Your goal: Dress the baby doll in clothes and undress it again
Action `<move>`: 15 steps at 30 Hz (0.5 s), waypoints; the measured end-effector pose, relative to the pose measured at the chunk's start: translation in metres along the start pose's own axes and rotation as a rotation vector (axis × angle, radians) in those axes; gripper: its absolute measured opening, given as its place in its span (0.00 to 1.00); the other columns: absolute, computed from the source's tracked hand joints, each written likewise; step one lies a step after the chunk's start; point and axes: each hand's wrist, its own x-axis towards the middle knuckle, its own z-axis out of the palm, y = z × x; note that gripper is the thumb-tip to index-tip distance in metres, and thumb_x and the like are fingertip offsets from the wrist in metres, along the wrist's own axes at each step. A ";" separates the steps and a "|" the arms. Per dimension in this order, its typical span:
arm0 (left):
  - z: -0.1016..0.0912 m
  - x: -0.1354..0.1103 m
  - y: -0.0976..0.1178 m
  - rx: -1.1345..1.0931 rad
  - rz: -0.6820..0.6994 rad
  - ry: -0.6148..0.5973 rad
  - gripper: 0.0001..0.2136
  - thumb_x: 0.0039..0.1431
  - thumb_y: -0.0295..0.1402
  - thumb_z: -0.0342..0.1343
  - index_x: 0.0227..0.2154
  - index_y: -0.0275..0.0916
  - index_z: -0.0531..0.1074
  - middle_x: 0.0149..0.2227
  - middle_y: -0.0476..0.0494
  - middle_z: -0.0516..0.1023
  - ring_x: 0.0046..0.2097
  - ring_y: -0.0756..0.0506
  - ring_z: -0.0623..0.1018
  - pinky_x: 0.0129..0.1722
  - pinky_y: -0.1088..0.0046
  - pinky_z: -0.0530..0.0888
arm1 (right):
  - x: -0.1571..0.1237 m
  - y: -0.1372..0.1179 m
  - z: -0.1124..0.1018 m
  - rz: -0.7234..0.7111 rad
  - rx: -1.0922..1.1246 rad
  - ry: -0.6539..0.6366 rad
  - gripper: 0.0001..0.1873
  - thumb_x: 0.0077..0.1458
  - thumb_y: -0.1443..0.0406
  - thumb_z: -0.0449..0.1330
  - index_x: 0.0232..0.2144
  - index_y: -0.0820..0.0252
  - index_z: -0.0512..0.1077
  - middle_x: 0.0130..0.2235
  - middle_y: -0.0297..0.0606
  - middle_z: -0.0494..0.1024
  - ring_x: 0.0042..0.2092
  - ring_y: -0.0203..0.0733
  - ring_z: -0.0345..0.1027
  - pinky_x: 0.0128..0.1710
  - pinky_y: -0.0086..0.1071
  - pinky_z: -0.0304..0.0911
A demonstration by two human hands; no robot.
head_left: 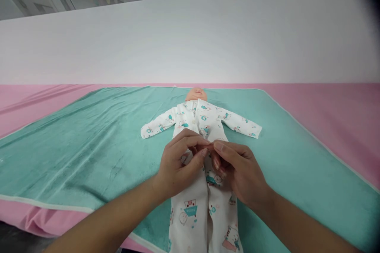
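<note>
A baby doll lies on its back, its head at the far end. It wears a white sleepsuit printed with small teal and pink figures, sleeves spread to both sides. Over the suit's middle, my left hand is closed, its thumb and fingertips pinched together. My right hand meets it there, thumb and forefinger pinched and the other fingers curled. The fingertips of both hands touch or nearly touch. Whatever lies between them is too small or hidden to make out. A front opening runs down the suit below my hands.
A teal blanket with a pale edge lies under the doll, wrinkled on the left. Beneath it is a pink cover. A white wall or panel rises behind, with glass and ceiling lights above.
</note>
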 end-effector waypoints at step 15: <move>0.000 0.000 0.002 -0.013 -0.002 -0.010 0.12 0.55 0.20 0.53 0.41 0.38 0.73 0.35 0.44 0.71 0.36 0.50 0.72 0.32 0.74 0.72 | 0.001 -0.002 0.000 0.053 0.046 0.008 0.23 0.58 0.58 0.55 0.14 0.63 0.63 0.18 0.32 0.60 0.23 0.30 0.51 0.23 0.27 0.48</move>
